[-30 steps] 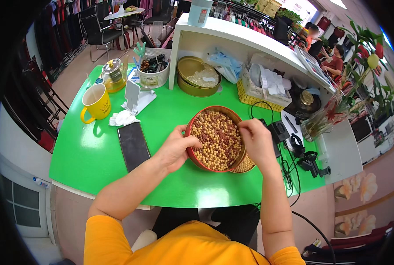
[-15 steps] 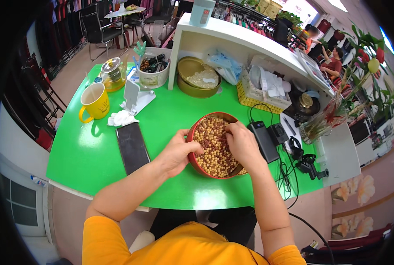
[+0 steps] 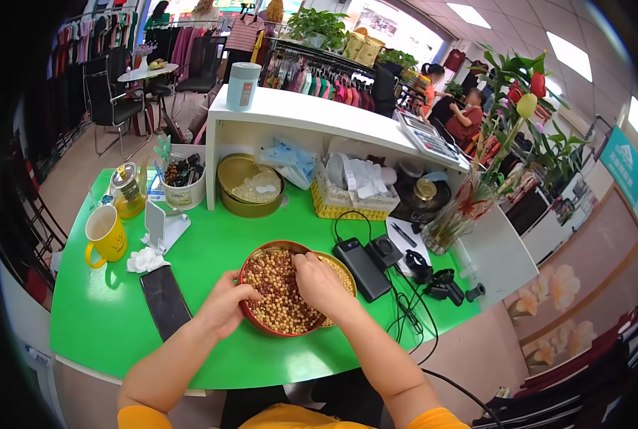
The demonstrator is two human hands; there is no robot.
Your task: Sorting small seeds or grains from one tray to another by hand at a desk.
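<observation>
A round red tin stands on the green tabletop, full of small round tan and reddish-brown pieces that look like beads or beans. My left hand grips its left side, with the thumb over the rim. My right hand dips into the far right part of the tin. Its fingers are bent together, and whatever is between the tips is hidden. Partly behind the red tin and my right wrist sits a golden tin with pale tan pieces in it.
Left of the tin lie a dark phone, a crumpled tissue and a yellow mug. To the right are a black power bank, cables and a glass vase. A white shelf edges the back.
My view has tilted up and shifted right, so the table appears lower and further left. More of the golden tin shows. Both hands stay at the red tin.
</observation>
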